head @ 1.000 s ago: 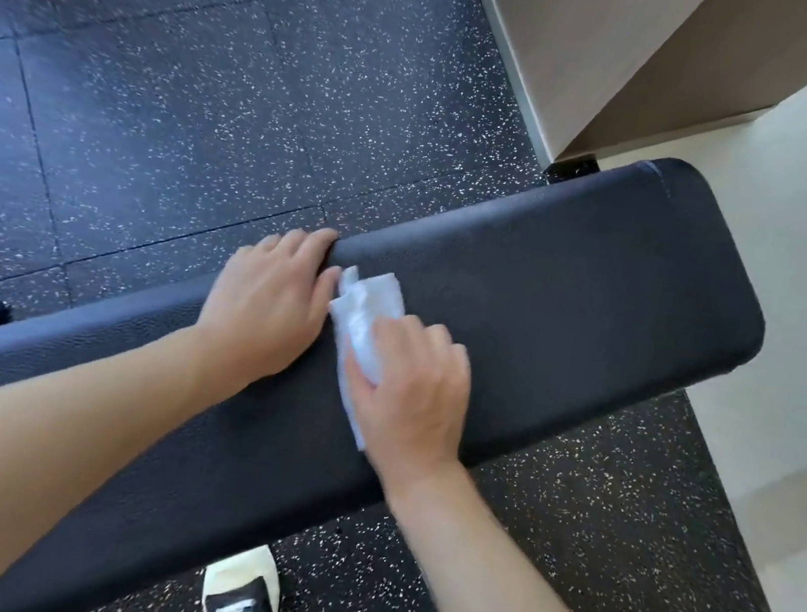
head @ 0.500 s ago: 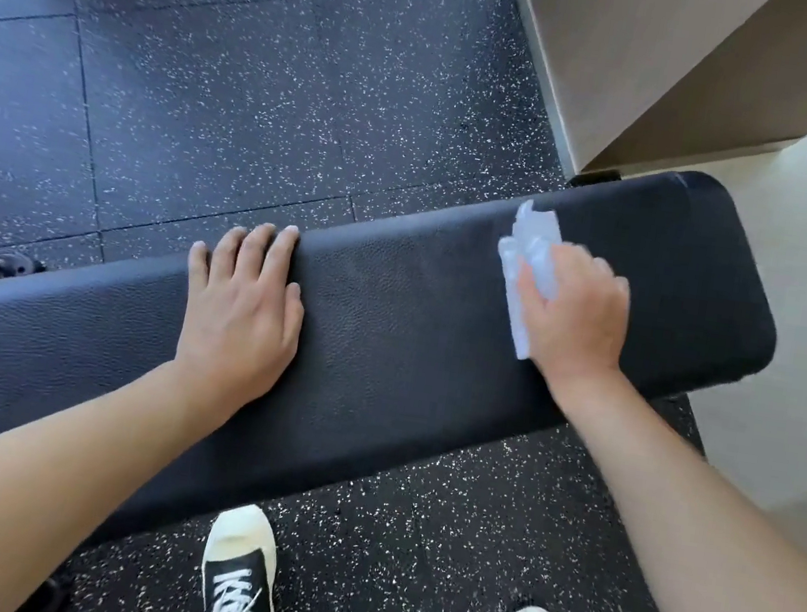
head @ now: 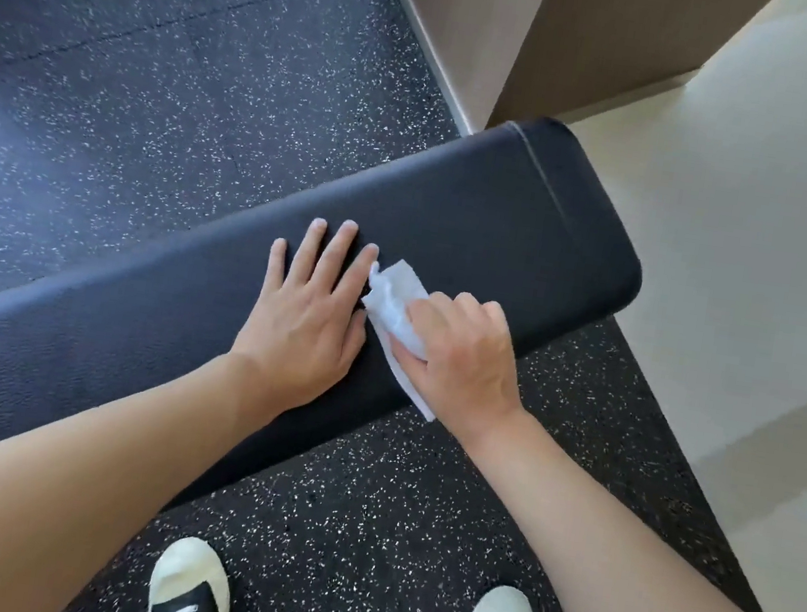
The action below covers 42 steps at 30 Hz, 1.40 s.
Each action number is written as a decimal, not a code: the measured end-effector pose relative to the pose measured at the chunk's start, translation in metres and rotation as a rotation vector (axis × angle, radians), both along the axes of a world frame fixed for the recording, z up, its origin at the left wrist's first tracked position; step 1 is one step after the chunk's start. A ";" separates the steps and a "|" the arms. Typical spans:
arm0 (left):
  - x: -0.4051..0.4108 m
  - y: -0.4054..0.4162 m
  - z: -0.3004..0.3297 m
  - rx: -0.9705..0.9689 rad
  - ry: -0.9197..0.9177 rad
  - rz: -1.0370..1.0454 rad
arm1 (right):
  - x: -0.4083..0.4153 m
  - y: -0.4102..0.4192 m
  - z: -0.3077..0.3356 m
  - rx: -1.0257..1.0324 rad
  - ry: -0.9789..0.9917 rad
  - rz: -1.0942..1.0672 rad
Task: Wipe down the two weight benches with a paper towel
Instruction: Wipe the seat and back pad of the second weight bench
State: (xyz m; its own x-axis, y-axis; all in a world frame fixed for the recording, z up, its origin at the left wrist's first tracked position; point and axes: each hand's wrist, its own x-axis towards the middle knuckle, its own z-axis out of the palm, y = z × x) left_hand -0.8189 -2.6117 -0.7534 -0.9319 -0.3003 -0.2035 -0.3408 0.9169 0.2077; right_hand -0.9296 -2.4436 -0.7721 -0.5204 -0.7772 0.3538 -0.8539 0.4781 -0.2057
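Note:
A black padded weight bench [head: 497, 215] runs diagonally from lower left to upper right across the view. My left hand [head: 309, 313] lies flat on its top, fingers straight and spread. Right beside it, my right hand [head: 462, 355] grips a crumpled white paper towel [head: 394, 304] with curled fingers and presses it on the pad. The towel's upper corner touches my left index finger. Only one bench is in view.
Black speckled rubber flooring [head: 162, 90] surrounds the bench. A beige wall corner [head: 456, 28] stands behind the bench's right end, with pale flooring [head: 761, 252] to the right. My two sneakers [head: 190, 592] stand on the rubber floor in front of the bench.
My right hand swept the towel out to the bench's right end, then back left until it meets my left hand. My left hand stayed flat on the pad.

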 end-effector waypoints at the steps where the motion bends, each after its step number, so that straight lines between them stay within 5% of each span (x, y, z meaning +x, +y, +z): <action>1: -0.017 0.007 -0.001 -0.018 0.002 -0.014 | -0.016 0.015 -0.001 0.009 0.011 -0.016; 11: -0.176 0.034 -0.012 -0.028 0.141 0.074 | -0.186 0.106 -0.004 -0.047 -0.180 -0.484; 16: -0.198 0.039 -0.023 -0.015 0.272 0.313 | -0.153 0.090 -0.009 -0.058 -0.157 -0.373; 25: -0.201 0.038 -0.023 -0.039 0.258 0.341 | -0.182 0.038 -0.005 -0.064 -0.103 -0.281; 35: -0.202 0.036 -0.021 -0.059 0.211 0.341 | -0.272 -0.119 -0.002 0.007 -0.324 -0.187; 42: -0.201 0.035 -0.025 -0.071 0.211 0.333 | -0.243 -0.029 -0.004 -0.163 -0.317 -0.087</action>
